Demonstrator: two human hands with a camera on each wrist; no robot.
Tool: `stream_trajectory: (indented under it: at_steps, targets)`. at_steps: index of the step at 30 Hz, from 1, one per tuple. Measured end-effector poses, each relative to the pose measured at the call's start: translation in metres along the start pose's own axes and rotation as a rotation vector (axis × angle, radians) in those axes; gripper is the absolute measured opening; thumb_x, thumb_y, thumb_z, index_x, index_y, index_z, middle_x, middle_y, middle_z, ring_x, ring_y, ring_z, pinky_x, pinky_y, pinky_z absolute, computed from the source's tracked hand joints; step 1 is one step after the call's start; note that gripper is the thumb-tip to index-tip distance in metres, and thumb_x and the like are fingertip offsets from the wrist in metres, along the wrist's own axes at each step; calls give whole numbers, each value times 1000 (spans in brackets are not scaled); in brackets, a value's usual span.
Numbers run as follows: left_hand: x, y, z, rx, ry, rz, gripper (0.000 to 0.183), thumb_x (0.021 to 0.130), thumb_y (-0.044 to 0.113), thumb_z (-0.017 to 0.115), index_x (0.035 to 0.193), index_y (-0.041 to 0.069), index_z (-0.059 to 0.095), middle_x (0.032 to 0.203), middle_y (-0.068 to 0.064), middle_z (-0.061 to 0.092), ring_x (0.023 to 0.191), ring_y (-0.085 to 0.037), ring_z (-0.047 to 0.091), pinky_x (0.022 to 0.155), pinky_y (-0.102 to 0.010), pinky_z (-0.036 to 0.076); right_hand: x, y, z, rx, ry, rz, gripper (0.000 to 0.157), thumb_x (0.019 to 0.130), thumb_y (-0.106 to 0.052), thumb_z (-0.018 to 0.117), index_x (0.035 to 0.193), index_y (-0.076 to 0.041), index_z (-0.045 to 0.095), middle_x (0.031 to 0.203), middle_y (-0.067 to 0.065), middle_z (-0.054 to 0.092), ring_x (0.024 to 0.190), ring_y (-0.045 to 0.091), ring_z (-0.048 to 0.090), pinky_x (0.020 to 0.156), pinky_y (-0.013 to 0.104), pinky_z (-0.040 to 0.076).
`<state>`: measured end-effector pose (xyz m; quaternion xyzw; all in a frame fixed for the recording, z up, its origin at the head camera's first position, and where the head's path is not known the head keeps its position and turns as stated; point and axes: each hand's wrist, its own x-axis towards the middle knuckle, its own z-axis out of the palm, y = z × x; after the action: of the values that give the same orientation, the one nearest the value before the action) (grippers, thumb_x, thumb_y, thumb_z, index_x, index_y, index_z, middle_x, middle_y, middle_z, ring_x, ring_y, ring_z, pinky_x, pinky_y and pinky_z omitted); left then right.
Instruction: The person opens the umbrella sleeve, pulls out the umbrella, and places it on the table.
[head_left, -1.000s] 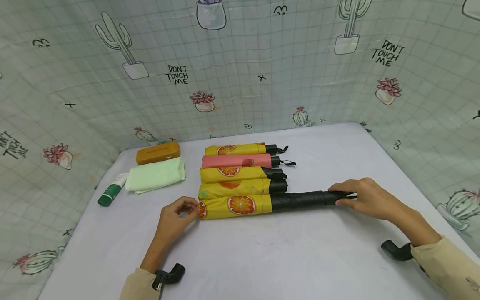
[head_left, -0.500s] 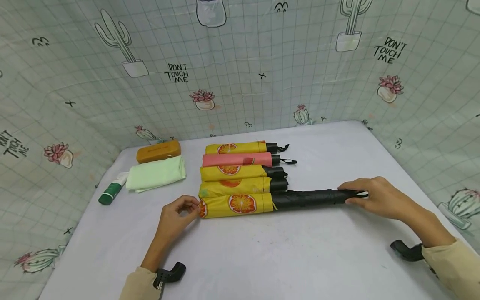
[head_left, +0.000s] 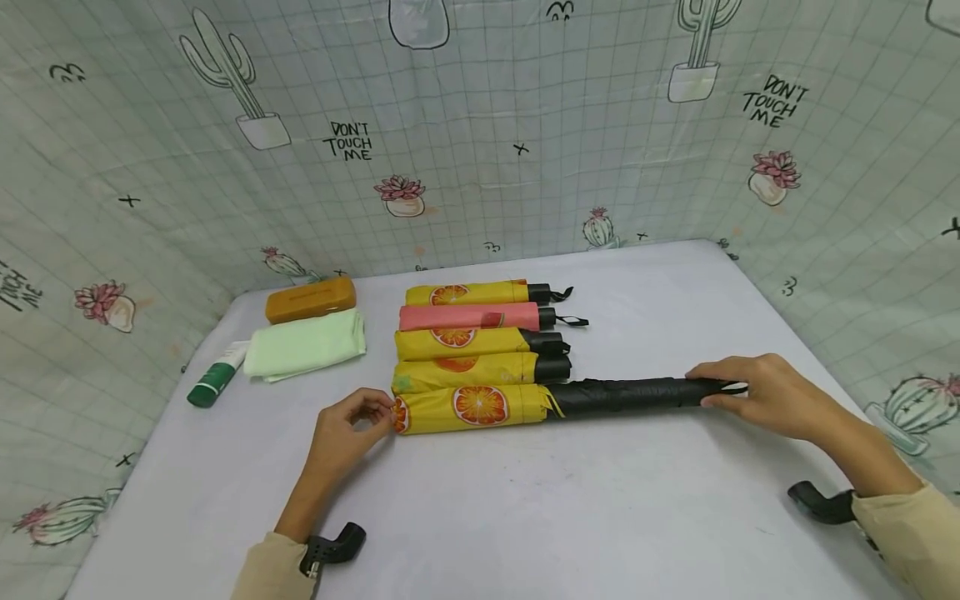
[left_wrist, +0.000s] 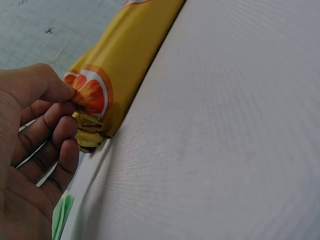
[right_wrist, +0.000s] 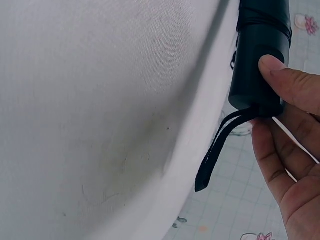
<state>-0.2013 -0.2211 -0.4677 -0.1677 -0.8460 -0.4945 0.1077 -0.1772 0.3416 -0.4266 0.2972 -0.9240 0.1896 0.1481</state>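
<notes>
A black folded umbrella (head_left: 630,397) lies across the table, its left part inside a yellow sleeve (head_left: 435,412) printed with orange slices. The sleeve's mouth is creased and slanted around the black cloth. At the sleeve's closed left end, my left hand (head_left: 348,433) pinches the fabric between thumb and forefinger; the other fingers curl loosely below in the left wrist view. My right hand (head_left: 776,396) grips the umbrella's black handle (right_wrist: 257,70) at the far right end, thumb on its side. A black wrist strap (right_wrist: 212,155) hangs from the handle's end.
Behind lie several sleeved umbrellas in a row: yellow ones (head_left: 465,372) and a pink one (head_left: 465,317). At the back left are an orange-brown case (head_left: 311,300), a folded pale green cloth (head_left: 306,344) and a green-and-white tube (head_left: 217,375). A patterned curtain (head_left: 465,125) surrounds the table.
My right hand has moved right with the handle, and more of the black umbrella shows beyond the sleeve. The sleeve's mouth has become creased. My left hand keeps its pinch on the sleeve's end.
</notes>
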Motion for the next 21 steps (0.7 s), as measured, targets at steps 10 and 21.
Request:
stream_trajectory:
  at_steps: [10,21]
  targets:
    - [0,2,-1,29,2,-19,17,83,-5,75,96,5,71,85,-3,68,78,-13,62,73,-27,53,-6,5,-6,-53,0,50,45,68,-12,91,110,-21,76,105,-7,74,96,12,70,82,5,42]
    - [0,0,-2,1,-1,-21,18,83,-4,75,95,9,71,85,-1,68,78,-13,62,72,-20,51,-9,10,-9,-57,-10,44,47,68,-13,92,111,-22,76,104,-7,75,95,11,70,81,5,43]
